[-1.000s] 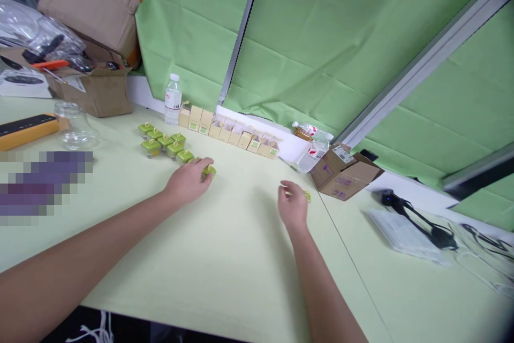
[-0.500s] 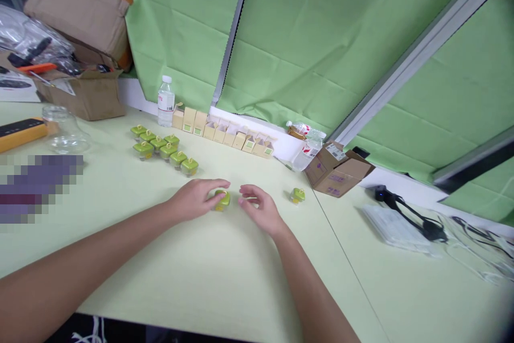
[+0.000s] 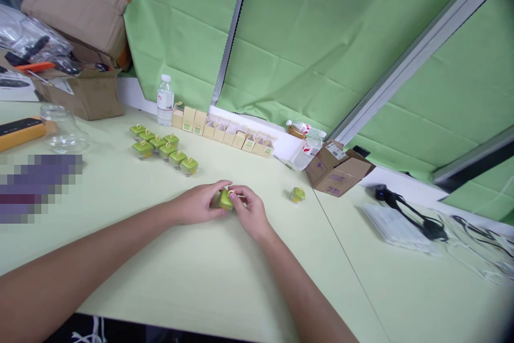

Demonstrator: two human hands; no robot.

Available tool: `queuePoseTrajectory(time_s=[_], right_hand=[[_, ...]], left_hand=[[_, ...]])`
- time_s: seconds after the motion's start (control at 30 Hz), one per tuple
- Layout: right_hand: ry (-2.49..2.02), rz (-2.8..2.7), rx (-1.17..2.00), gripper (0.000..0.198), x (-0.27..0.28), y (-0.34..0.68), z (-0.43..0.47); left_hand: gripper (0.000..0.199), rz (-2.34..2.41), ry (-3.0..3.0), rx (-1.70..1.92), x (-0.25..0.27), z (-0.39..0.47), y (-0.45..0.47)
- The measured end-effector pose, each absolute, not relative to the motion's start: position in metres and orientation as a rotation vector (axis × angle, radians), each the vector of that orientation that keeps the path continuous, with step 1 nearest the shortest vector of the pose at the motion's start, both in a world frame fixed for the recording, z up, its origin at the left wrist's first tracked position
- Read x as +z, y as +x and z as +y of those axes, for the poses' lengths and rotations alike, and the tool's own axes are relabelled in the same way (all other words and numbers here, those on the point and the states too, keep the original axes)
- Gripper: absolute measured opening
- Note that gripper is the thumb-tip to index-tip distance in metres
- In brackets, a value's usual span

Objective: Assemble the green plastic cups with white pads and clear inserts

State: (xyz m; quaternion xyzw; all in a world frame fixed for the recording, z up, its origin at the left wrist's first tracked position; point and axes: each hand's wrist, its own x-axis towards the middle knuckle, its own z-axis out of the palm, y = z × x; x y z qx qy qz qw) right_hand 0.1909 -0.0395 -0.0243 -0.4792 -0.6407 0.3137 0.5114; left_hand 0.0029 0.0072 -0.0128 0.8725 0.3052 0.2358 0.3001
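Note:
A small clear container with a green square lid and a ring on top [image 3: 225, 199] is between my hands above the middle of the table. My right hand [image 3: 252, 213] is closed on its right side, thumb and fingers at the lid. Around the left side curves my left hand [image 3: 197, 203], thumb and fingers apart, with a gap between palm and container. Whether its fingertips touch the container is hard to see. A matching green-lidded container [image 3: 297, 195] stands alone to the right. Several more green-lidded containers [image 3: 158, 142] are grouped at the left.
A row of small open cardboard boxes [image 3: 228, 131] lines the back edge beside an upright water bottle [image 3: 165, 101]. Larger cartons [image 3: 96, 94] stand back left, another carton [image 3: 337, 169] at right. A glass flask [image 3: 66, 134] is left; a headset [image 3: 413, 214] and cables lie right.
My right hand has moved left and closed on the container. The container has turned and shifted slightly right. My left thumb has come down off the lid, toward the near side.

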Motion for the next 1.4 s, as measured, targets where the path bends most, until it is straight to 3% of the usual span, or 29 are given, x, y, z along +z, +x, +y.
queuePoseTrajectory(time_s=[0.23,0.43,0.67,0.8,1.4], right_hand=[[-1.106,-0.939,0.963,0.023,-0.007,0.204,-0.039],[-1.104,-0.637,1.239,0.025,-0.003,0.213,-0.037],[-1.095,-0.822,1.368,0.045,0.003,0.205,-0.045],[-1.139,-0.999,1.386,0.053,0.003,0.198,-0.050],[-1.206,-1.255,1.460,0.046,0.004,0.188,-0.053]], left_hand=[[0.065,0.966,2.312,0.681,-0.020,0.016,0.000],[0.051,1.035,2.341,0.918,-0.037,0.030,0.002],[0.043,0.940,2.675,1.150,-0.015,0.018,0.000],[0.055,0.660,2.724,1.114,0.000,0.004,0.002],[0.053,0.410,2.718,1.049,-0.005,-0.001,0.009]])
